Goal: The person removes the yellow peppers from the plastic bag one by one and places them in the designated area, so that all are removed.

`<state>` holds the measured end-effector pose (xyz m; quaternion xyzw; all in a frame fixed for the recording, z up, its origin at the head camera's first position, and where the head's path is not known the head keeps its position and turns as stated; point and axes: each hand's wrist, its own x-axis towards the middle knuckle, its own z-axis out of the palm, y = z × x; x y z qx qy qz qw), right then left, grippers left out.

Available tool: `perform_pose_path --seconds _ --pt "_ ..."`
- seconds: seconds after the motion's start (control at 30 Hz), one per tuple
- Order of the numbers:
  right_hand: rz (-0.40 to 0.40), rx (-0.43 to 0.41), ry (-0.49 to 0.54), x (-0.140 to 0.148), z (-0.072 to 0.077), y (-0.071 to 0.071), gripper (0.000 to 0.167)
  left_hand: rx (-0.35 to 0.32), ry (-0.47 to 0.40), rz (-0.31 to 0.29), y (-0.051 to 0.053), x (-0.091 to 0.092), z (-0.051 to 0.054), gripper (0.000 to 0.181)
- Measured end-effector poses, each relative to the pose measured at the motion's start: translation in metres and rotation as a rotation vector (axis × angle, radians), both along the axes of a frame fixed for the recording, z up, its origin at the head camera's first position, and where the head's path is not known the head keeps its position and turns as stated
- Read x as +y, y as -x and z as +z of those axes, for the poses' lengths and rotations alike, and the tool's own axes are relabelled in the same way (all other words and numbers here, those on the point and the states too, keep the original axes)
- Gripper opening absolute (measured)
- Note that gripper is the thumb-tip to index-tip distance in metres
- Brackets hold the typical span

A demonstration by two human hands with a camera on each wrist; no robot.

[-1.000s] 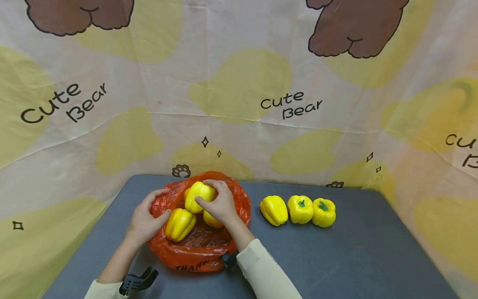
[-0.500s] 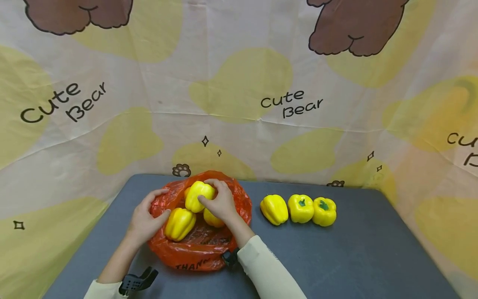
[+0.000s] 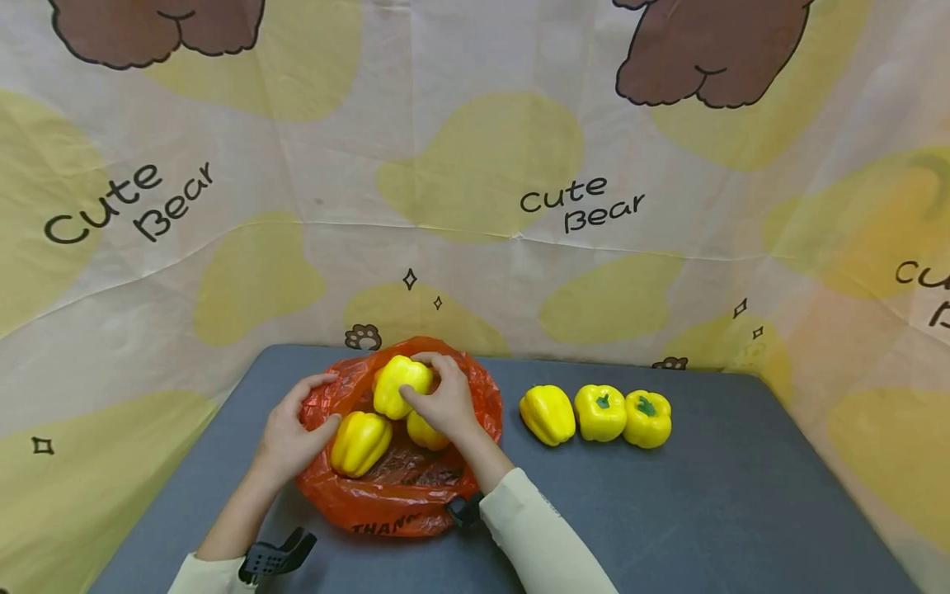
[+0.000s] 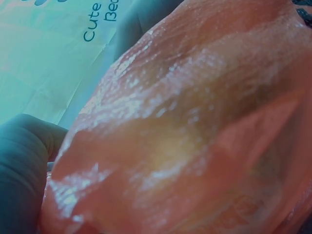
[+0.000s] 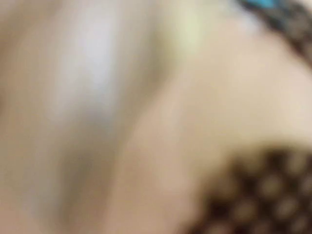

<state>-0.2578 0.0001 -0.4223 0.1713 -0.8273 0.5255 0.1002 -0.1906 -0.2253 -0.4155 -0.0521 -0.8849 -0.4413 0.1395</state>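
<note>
In the head view an orange-red plastic bag (image 3: 393, 505) stands on the table with its mouth spread wide. My left hand (image 3: 284, 439) grips the bag's left rim, thumb on the inner side. Between the thumb and fingers of my right hand (image 3: 449, 403) is a yellow bell pepper (image 3: 402, 386), over the far part of the bag's mouth. Another yellow bell pepper (image 3: 361, 444) lies inside near the left thumb, and a partly hidden one (image 3: 426, 431) sits under the right hand. The left wrist view is filled by the bag's glossy side (image 4: 165, 122). Blur hides details in the right wrist view.
Three yellow bell peppers (image 3: 547, 415) stand in a row on the grey table (image 3: 668, 511), right of the bag. A printed bear cloth (image 3: 475, 165) hangs behind the table. Black wrist devices (image 3: 278, 555) are on both forearms.
The right hand and its bell pepper have shifted very slightly to the right. The left hand keeps its grip on the bag rim, and the view has drifted a little.
</note>
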Motion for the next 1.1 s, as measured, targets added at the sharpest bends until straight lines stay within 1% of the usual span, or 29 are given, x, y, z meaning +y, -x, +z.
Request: perform_pose_path --seconds 0.13,0.33,0.67,0.83,1.1 --pt "0.017 0.006 0.017 0.004 0.003 -0.002 0.042 -0.001 -0.002 0.0 0.0 -0.001 -0.001 0.053" --pt "0.062 0.013 0.034 0.013 0.009 -0.005 0.04 0.01 0.003 -0.001 0.0 -0.001 0.0 0.053" --pt "0.125 0.005 0.144 0.029 0.018 -0.014 0.038 0.015 -0.002 -0.001 -0.002 -0.003 0.002 0.053" --pt "0.137 -0.004 0.139 0.038 0.026 -0.02 0.039 0.003 0.0 0.003 -0.003 -0.003 0.004 0.053" --pt "0.145 0.066 0.11 0.057 0.037 -0.03 0.038 0.02 0.021 0.01 -0.003 -0.004 0.004 0.053"
